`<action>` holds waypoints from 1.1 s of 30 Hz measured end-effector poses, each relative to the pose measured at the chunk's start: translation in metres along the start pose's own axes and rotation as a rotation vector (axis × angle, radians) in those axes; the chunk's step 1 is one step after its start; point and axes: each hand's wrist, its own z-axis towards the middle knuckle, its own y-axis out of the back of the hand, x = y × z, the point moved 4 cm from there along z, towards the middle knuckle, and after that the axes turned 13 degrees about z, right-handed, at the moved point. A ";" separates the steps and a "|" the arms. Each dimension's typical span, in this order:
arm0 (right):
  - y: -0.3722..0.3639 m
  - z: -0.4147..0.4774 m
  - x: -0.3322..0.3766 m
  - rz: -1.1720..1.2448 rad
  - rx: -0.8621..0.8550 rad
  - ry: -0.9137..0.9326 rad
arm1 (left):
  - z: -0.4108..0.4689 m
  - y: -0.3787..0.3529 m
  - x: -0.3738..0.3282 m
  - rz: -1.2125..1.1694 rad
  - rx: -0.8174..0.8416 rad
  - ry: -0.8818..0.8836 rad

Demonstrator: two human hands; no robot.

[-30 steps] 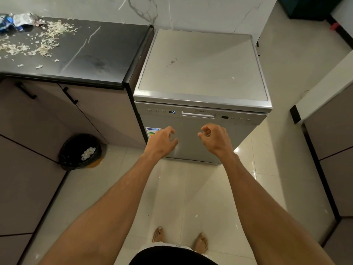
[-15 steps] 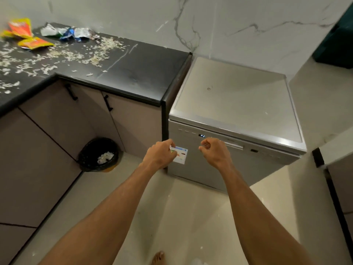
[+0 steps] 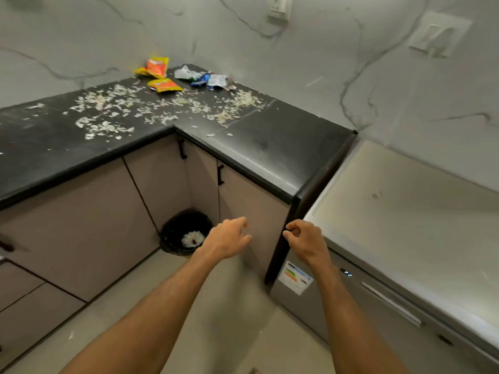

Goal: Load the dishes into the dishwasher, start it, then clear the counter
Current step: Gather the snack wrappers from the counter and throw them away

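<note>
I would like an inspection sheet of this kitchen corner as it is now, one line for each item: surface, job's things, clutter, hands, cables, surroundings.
Surface: black counter, L-shaped, strewn with pale scraps toward the corner, bare near the dishwasher.
Job's things: dishwasher, door shut, display lit; no dishes seen.
Clutter: orange-yellow wrappers and silver-blue wrappers on the counter by the back wall.
Hands: left hand and right hand in mid-air, fingers loosely curled, holding nothing.
Cables: nothing seen.
Surroundings: black bin on the floor in the cabinet corner, white scraps inside; wall socket high on the wall.
</note>
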 end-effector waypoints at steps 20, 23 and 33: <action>-0.135 0.179 0.124 -0.013 0.357 0.262 | 0.068 0.065 0.165 -0.178 -0.212 0.449; -0.163 0.213 0.152 0.007 0.359 0.270 | 0.091 0.086 0.200 -0.204 -0.243 0.460; -0.245 0.306 0.245 0.147 0.280 0.270 | 0.180 0.156 0.303 -0.289 -0.310 0.475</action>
